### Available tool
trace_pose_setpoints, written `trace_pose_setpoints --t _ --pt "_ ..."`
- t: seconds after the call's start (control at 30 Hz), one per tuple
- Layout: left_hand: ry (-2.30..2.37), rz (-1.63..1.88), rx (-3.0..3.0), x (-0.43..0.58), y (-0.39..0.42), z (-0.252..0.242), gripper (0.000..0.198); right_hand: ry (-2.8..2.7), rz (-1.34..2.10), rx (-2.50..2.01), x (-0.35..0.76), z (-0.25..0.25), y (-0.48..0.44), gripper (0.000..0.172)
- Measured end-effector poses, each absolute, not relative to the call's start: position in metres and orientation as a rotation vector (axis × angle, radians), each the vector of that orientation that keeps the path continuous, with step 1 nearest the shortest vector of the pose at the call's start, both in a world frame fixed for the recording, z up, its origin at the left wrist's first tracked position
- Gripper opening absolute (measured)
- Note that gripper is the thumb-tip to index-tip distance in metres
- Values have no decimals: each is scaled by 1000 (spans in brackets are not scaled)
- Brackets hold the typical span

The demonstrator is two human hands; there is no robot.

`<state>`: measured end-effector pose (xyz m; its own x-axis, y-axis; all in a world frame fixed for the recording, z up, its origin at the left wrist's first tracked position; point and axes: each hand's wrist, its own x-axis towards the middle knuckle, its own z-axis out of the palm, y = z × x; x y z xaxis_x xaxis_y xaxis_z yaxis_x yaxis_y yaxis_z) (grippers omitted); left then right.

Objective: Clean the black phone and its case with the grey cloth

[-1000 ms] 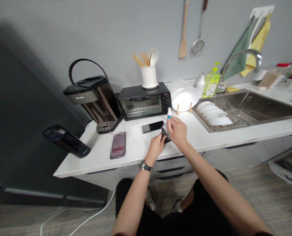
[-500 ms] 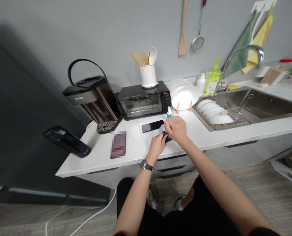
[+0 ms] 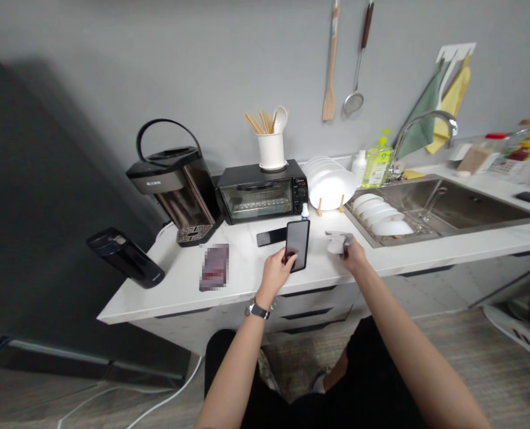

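My left hand (image 3: 274, 274) is closed on the lower left edge of a smartphone (image 3: 298, 243), its thumb lying on the screen side. The phone is raised over the counter, with its dark grey screen toward me. To the right and apart from it, my right hand (image 3: 355, 258) grips a crumpled grey-white cloth (image 3: 337, 242). A second dark phone (image 3: 270, 237) lies flat on the counter, its right end behind the held one. Just past the top of the held phone stands a small white bottle (image 3: 305, 211) with a blue label, mostly hidden.
On the white counter (image 3: 242, 262), a blurred-out flat item (image 3: 214, 267) lies to the left, near a dark flask (image 3: 125, 257) and a water dispenser (image 3: 180, 193). Behind are a toaster oven (image 3: 258, 196) and racked plates (image 3: 331, 189). The sink (image 3: 474, 205) holds bowls (image 3: 383, 215).
My hands have come apart. The left has lifted the phone upright so that its screen shows; the right has moved away to the right with the cloth. The view has shifted slightly.
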<state>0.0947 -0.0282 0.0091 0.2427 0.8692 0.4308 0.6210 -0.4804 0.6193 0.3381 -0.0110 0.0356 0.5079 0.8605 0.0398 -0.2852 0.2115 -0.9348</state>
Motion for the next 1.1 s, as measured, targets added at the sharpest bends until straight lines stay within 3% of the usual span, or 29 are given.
trace_pose_setpoints --t 0.23,0.4,0.73,0.93,1.1 --pt "1377 1199 2153 85 -43 30 7 -585 860 -1059 355 30 -27 37" --pt "1531 1012 2162 91 -42 43 10 -1021 424 -1120 336 37 -36 42" --pt "1552 721 2457 98 -47 56 20 -1437 32 -1121 287 41 -28 34" --pt "1495 1079 2099 93 -49 24 10 -1777 -90 -1331 282 11 -22 33" --pt "1280 1178 1920 90 -46 0 19 -1783 -292 -1444 281 13 -21 33"
